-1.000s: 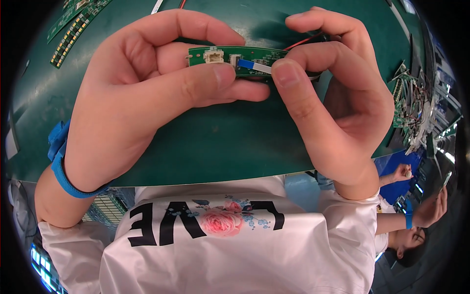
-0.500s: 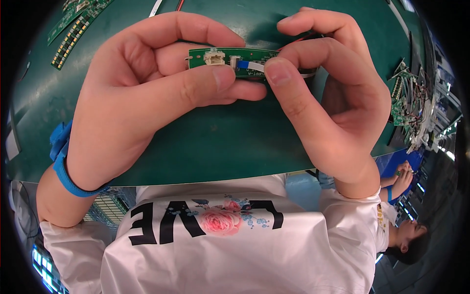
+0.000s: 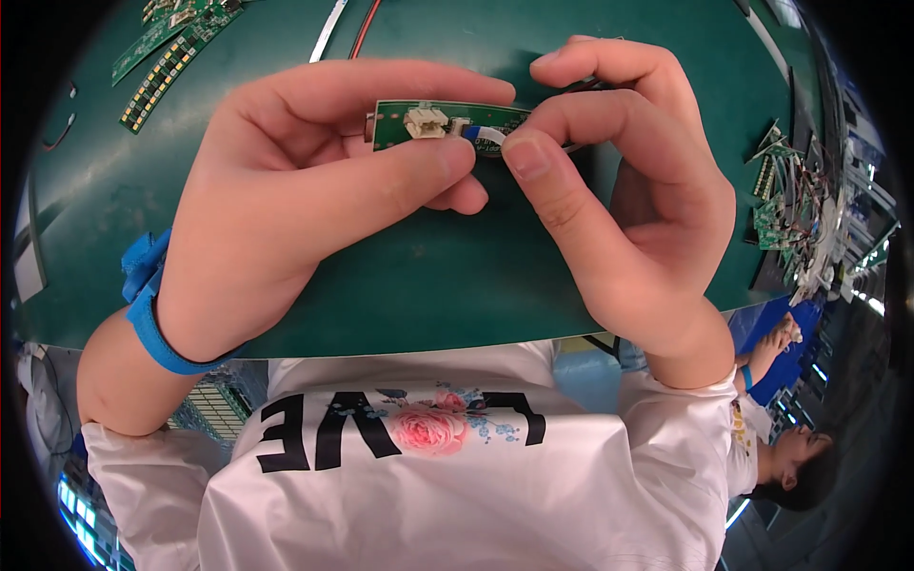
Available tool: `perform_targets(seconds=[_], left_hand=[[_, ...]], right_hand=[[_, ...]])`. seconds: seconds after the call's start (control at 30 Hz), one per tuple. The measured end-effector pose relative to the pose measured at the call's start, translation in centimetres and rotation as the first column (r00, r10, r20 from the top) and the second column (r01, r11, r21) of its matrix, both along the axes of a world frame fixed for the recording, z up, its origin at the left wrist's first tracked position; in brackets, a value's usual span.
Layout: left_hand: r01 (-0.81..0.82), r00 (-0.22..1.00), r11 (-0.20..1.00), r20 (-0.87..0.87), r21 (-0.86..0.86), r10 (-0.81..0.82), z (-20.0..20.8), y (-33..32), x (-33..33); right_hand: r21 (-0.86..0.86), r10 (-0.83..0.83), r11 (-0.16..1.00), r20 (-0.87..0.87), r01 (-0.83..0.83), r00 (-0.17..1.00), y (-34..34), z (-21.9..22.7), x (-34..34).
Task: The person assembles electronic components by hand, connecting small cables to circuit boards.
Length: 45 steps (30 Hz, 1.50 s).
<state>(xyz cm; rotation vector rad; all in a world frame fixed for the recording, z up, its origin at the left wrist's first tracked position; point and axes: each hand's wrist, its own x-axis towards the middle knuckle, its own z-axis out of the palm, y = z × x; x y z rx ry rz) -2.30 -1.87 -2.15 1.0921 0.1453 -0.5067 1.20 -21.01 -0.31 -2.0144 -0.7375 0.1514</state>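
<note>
Head view: the left hand [image 3: 276,186] pinches a narrow green circuit board [image 3: 459,110] between thumb and fingers, holding it above the workbench [image 3: 428,285]. The right hand [image 3: 652,214] closes thumb and forefinger on the white ribbon cable [image 3: 489,134], blue at its board end. The board's long axis runs left to right, roughly along the bench's near edge; its component face, with a cream connector socket [image 3: 426,122], is turned to the wearer, and its right end is hidden behind the right fingers.

Compared with one second ago, the left hand sits farther right, the thumbs are closer together, and the cable, straight then, now arches.

A blue wrist strap [image 3: 167,338] circles the left wrist. Toward the green bench's far edge lie a white strip [image 3: 328,30] and a red-and-black wire pair [image 3: 366,29]; at its far left corner, an LED board [image 3: 169,81] lies among other boards. Wired boards [image 3: 795,214] heap along the right edge. Beyond the near right corner, a co-worker [image 3: 781,457] has both hands together over a blue surface [image 3: 752,328].
</note>
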Motion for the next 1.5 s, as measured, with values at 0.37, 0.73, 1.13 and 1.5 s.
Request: perform_targets(seconds=[0.37, 0.73, 1.13, 1.5], left_hand=[[-0.061, 0.992, 0.934, 0.123, 0.351, 0.019, 1.0, -0.5, -0.1], [-0.270, 0.728, 0.810, 0.661, 0.520, -0.182, 0.9, 0.1, -0.6], [-0.524, 0.566, 0.738, 0.822, 0.425, -0.072, 1.2, 1.5, -0.4], [-0.493, 0.636, 0.774, 0.772, 0.398, 0.009, 0.9, 1.9, 0.0]], right_hand=[[-0.054, 0.050, 0.998, 0.185, -0.041, 0.981, -0.8, -1.6, 0.6], [-0.466, 0.293, 0.881, 0.413, -0.076, 0.862, -2.8, -0.2, 4.2], [0.222, -0.091, 0.973, 0.128, 0.061, 0.988, -1.5, -0.6, 3.9], [0.318, 0.214, 0.933, -0.116, -0.167, 0.970, 0.7, 2.0, 2.5]])
